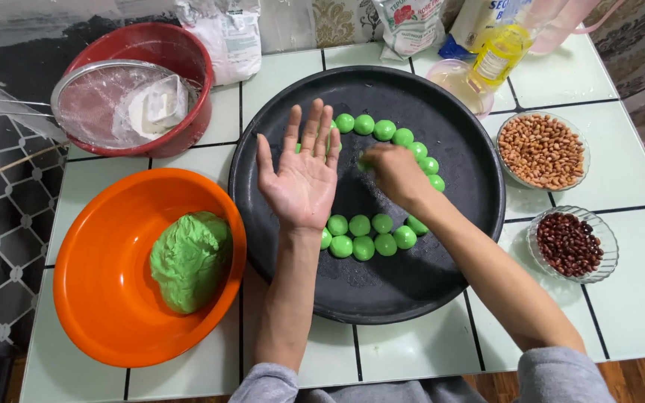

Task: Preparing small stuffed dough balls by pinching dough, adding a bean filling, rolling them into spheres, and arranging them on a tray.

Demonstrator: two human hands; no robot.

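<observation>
My left hand is held palm up and empty, fingers spread, above the round black tray. My right hand has its fingers closed around a small green dough ball near the tray's middle. Several green dough balls lie on the tray in a curved row along the right side and a cluster by my left wrist. A lump of green dough sits in the orange bowl to the left.
A red bowl holding a metal sieve stands at the back left. Glass dishes of peanuts and dark red beans sit on the right. An oil bottle, a small clear bowl and flour bags line the back.
</observation>
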